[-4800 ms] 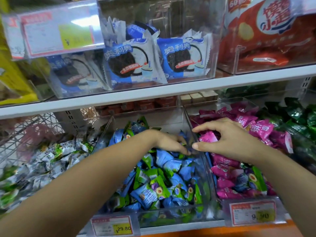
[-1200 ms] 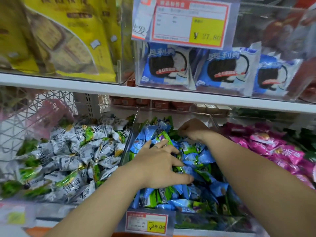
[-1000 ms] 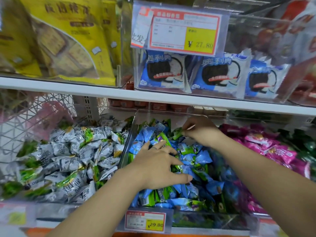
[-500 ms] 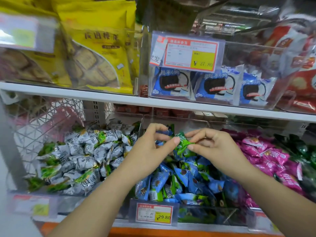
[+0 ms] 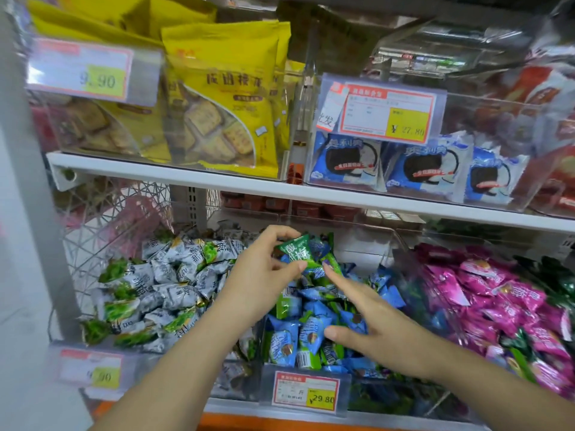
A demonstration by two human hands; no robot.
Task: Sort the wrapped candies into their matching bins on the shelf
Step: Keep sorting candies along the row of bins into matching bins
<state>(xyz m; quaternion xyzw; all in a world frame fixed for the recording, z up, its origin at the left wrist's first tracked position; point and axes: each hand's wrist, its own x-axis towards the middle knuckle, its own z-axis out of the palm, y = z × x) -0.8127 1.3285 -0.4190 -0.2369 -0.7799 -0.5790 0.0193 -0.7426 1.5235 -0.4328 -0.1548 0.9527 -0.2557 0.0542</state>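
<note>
1. The left hand (image 5: pixel 264 275) pinches the green candy (image 5: pixel 297 248) above the blue-candy bin (image 5: pixel 357 244).
2. The right hand (image 5: pixel 373 325) lies open, empty, over that bin.
3. Hold the pinch firm; match the wrapper before release.

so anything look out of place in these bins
Yes: green-wrapped candies lie mixed among the blue ones in the middle bin; the left hand pinches one green candy above it. A green wrapper also sits among the pink candies.
</note>
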